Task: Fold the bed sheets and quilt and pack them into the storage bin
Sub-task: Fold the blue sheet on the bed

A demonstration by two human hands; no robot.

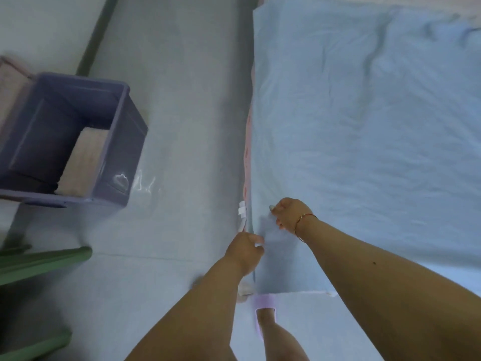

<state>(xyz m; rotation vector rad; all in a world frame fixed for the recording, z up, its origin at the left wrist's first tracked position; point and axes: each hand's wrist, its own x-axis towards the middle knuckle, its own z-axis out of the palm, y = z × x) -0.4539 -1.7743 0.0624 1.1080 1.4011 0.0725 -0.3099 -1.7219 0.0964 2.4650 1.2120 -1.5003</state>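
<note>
From my feed, the pale blue sheet [364, 126] lies spread and wrinkled over the bed [248, 142], filling the right side of the view, its near-left corner hanging by the bed's edge. My left hand [246, 250] is curled at that edge, its grip pinching the sheet's border low on the corner. My right hand [289, 213], with a thin bracelet [303, 222] at the wrist, sits just above and to the right of it, fingers bent into the fabric on top of the bed; the blur leaves me unsure, but it looks like a pinch on the same sheet. The two hands are near each other, not touching.

A patterned pink layer [246, 162] peeks out under the sheet along the bed's side, with a small white tag [242, 208] on it.

Well apart, on the floor [182, 126] to the left, stands the purple storage bin [112, 142], open-topped, with a folded beige-pink cloth [83, 165] lying inside against its right wall. A foot in a lilac slipper [264, 302] stands on the floor below the bed corner. Green bars [44, 261] cross the lower left.
</note>
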